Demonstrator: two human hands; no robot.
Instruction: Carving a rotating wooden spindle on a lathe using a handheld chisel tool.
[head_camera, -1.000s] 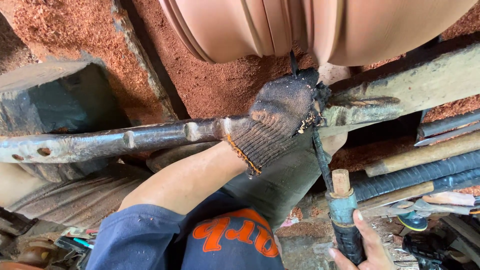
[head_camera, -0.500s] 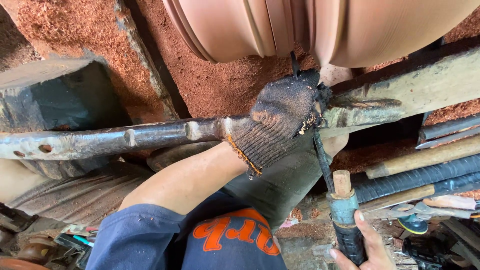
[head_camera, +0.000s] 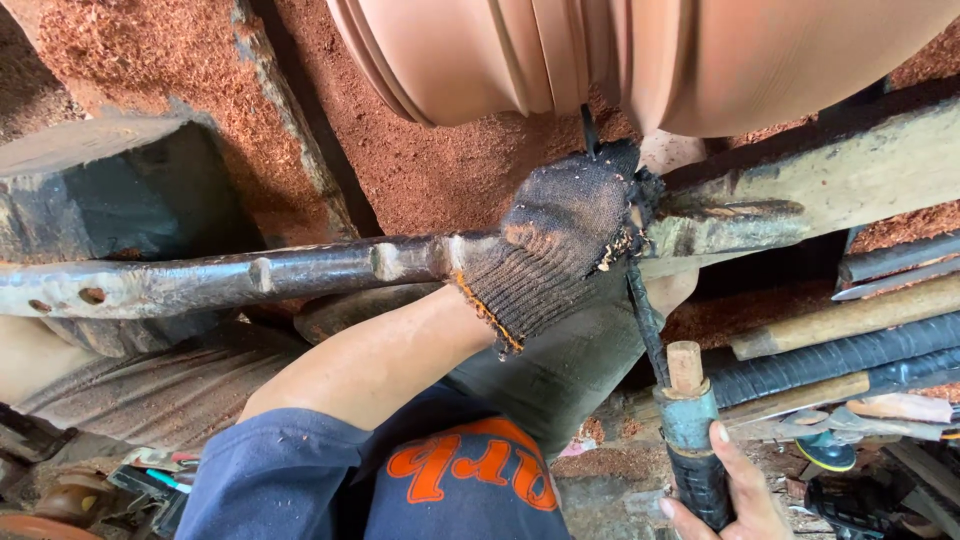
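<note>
head: hands (head_camera: 570, 235) on lathe chisel (head_camera: 640, 310)

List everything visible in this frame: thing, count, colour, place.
Turned wooden workpiece: one, pinkish-tan, top centre.
Sawdust: heap, reddish-brown, beneath the workpiece.
Tool rest bar: one, dark rusty metal, across the middle.
Turning tool: one, dark blade, blue-black handle, lower right.
Spare tools: several, wooden and black handles, right side.
Left hand: black knitted glove, grip on bar and blade.
Right hand: bare, grip on the tool's handle.
</note>
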